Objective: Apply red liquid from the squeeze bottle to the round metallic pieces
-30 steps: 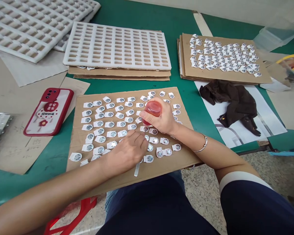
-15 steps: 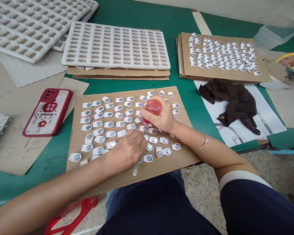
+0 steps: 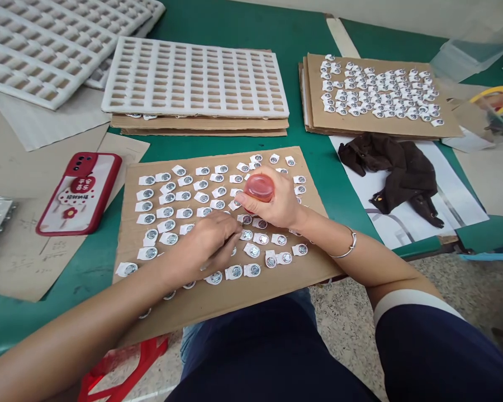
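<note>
A brown cardboard sheet (image 3: 218, 296) lies before me, covered with several small white tabs, each bearing a round metallic disc (image 3: 252, 269). My right hand (image 3: 279, 195) is wrapped round a translucent red bottle (image 3: 260, 187) above the right half of the sheet. Just left of it, my left hand (image 3: 212, 240) is low over the discs, its fingers pressed together; whatever its fingertips hold, if anything, is hidden.
A red phone (image 3: 77, 192) lies at the left. White foam trays (image 3: 193, 78) sit on cardboard behind the sheet. Further right are another disc-covered cardboard stack (image 3: 385, 125), a dark brown cloth (image 3: 406, 173) and a clear plastic box (image 3: 469, 58).
My left hand has shifted slightly left and up. The pale strip that stuck out below its fingers no longer shows there. The red bottle has tilted a little in my right hand.
</note>
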The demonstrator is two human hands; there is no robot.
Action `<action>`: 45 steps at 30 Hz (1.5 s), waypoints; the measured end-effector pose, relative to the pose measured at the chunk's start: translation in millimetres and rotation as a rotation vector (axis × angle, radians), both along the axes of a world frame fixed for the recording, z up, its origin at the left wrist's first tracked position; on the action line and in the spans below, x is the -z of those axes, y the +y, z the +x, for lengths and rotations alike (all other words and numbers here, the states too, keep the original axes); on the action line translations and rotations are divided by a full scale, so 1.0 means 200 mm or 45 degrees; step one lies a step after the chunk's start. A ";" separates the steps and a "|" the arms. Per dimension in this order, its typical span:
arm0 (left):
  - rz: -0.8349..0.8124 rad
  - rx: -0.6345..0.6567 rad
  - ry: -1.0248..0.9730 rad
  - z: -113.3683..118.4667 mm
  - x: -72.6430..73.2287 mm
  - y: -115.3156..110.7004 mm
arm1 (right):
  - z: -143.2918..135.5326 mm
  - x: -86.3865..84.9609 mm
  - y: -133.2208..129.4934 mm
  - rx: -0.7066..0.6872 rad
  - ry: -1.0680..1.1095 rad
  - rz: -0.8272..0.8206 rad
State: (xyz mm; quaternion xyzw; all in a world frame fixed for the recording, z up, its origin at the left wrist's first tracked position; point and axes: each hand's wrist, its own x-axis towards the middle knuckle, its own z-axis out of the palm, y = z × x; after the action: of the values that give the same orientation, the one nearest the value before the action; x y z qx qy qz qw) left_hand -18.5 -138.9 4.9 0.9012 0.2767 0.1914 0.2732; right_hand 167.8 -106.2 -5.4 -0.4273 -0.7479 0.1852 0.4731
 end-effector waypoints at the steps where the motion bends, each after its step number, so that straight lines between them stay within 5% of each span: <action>1: -0.042 -0.012 -0.018 0.00 -0.01 0.01 | 0.00 0.00 0.00 -0.013 -0.003 -0.007; 14: -0.409 -0.234 0.048 0.00 -0.02 0.08 | 0.00 -0.02 -0.02 -0.109 -0.062 -0.013; 22: -0.712 -0.221 0.178 0.03 -0.10 0.17 | 0.01 -0.04 -0.02 -0.143 -0.113 -0.051; 31: -0.793 -0.253 0.059 -0.03 0.03 0.18 | 0.08 -0.01 -0.12 0.157 0.235 -0.054; 45: -0.824 -0.284 0.062 -0.03 0.03 0.18 | 0.07 0.04 -0.12 0.105 0.195 -0.144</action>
State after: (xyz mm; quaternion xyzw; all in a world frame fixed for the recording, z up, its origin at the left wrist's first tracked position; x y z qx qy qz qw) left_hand -24.7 -102.3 -0.2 0.7362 0.4264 0.1009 0.5158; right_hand 182.6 -129.5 -13.7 -0.4684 -0.6795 0.2397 0.5113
